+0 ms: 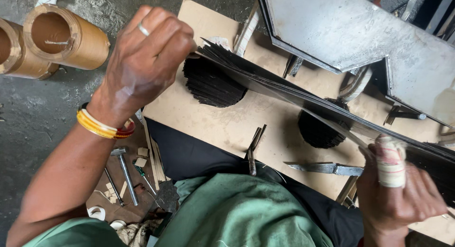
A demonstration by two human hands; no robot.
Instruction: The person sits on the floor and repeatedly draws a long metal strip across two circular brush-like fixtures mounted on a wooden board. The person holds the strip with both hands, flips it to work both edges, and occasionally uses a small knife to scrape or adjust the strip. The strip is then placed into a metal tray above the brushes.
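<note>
Grey concrete floor surrounds a brown board, my landmark throughout. Above the board, my left hand closes its fingers around one end of a bundle of thin dark strips; my right hand, off the board's near right corner, with a cloth-wrapped finger, closes around the far end, though its grip is partly hidden, so I judge it only probably tight. The bundle spans the board diagonally. Two black fanned stacks lie on the board beneath the bundle. Pliers and a knife rest at the board's near edge. Cardboard tubes stand left of the board; a hammer lies near its left corner.
</note>
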